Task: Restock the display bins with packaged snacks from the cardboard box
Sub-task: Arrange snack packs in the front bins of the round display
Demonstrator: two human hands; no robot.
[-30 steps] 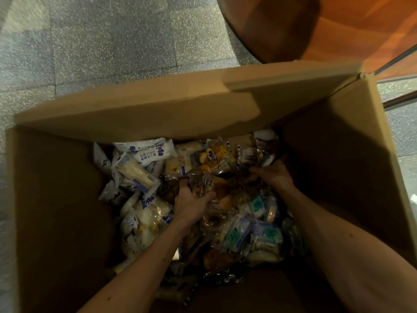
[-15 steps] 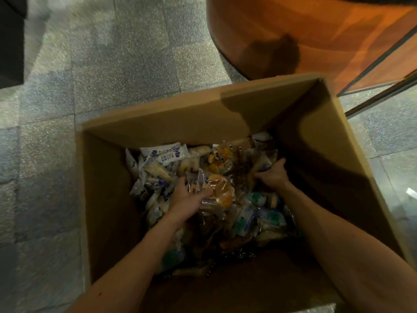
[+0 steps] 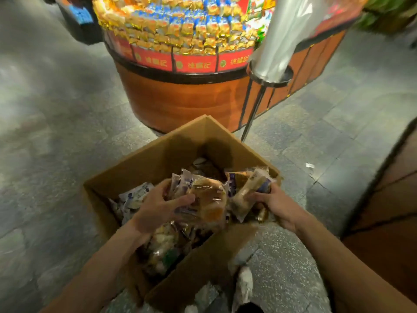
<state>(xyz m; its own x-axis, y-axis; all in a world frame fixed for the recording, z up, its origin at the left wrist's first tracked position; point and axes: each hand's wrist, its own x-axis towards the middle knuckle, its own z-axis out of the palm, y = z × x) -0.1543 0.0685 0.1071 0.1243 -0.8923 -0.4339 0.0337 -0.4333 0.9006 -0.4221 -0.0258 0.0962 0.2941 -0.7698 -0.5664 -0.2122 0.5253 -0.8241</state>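
Observation:
An open cardboard box (image 3: 158,159) stands on the floor in front of me, with several packaged snacks (image 3: 135,197) in it. My left hand (image 3: 155,208) grips a bunch of clear-wrapped bread packets (image 3: 207,199) above the box. My right hand (image 3: 273,204) holds other snack packets (image 3: 248,193) over the box's right rim. The round display bin (image 3: 180,93), piled with yellow and blue snack packs (image 3: 180,26), stands just beyond the box.
A metal stand (image 3: 268,80) with a roll of clear plastic bags (image 3: 284,35) rises at the bin's right side. Another wooden display (image 3: 383,199) stands at the right edge. Grey tiled floor (image 3: 56,132) lies to the left. My shoe (image 3: 244,283) is beside the box.
Both hands have risen out of the box with bundles of packets. My view has lifted, so the display bin and its snacks now show.

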